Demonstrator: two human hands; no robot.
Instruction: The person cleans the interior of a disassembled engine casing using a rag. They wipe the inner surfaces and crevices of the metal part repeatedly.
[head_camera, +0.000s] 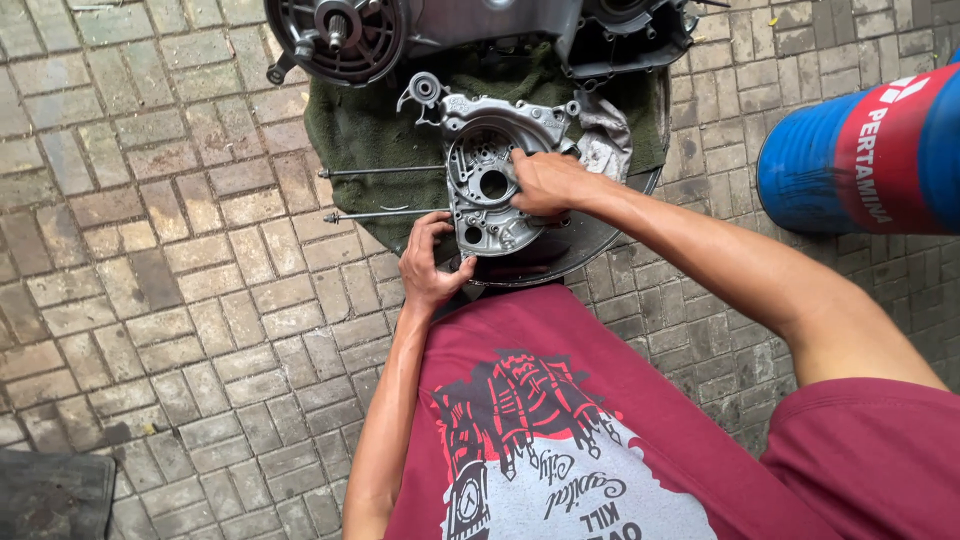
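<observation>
A silver aluminium engine crankcase half (478, 150) lies on a dark green cloth (365, 130) spread over a round dark metal pan (590, 245). My left hand (430, 265) grips the near lower edge of the casing. My right hand (545, 183) presses on its right side, fingers curled over the rim next to the round centre hole. Two long thin metal studs (385, 192) stick out to the left from the casing.
Another dark engine casing with a round finned part (335, 35) sits at the top, beside a black housing (625, 40). A blue and red drum (860, 150) lies at the right. A grey rag (605, 140) rests behind the casing. Paving bricks (180, 280) surround everything.
</observation>
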